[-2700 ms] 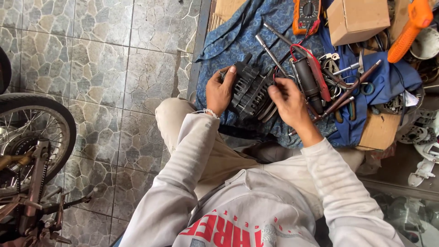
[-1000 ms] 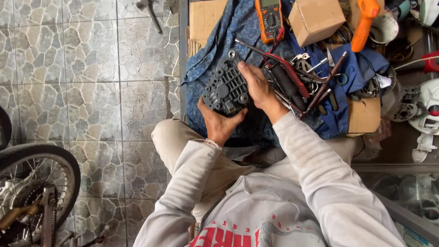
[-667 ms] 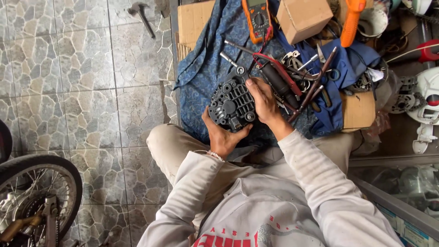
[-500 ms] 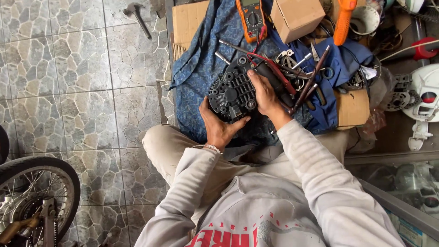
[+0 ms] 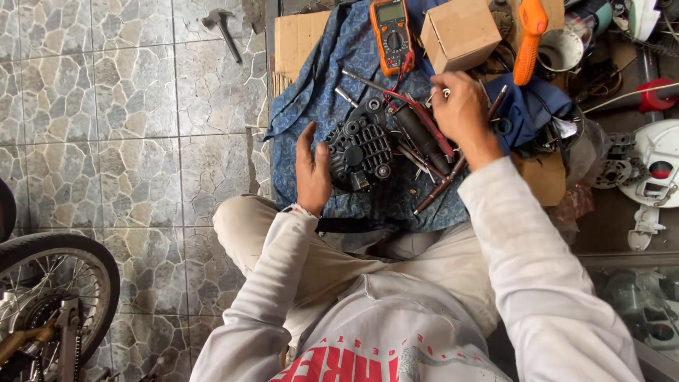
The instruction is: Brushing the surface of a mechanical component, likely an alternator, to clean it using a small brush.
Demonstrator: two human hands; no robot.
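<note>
Alternator (image 5: 358, 150), black and finned, lies on the blue cloth (image 5: 318, 106), steadied by the flat, open left hand (image 5: 312, 172) against its side. Right hand (image 5: 460, 107) pinches something small, unclear what, over the scattered tools (image 5: 431, 159); tool selection seems underway, calling for a fitting pick.

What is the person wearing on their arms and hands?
Both arms are in long, loose, light grey sleeves with ribbed cuffs at the wrists. The left hand and right hand are bare: no gloves. The top has red lettering on the chest.
</note>
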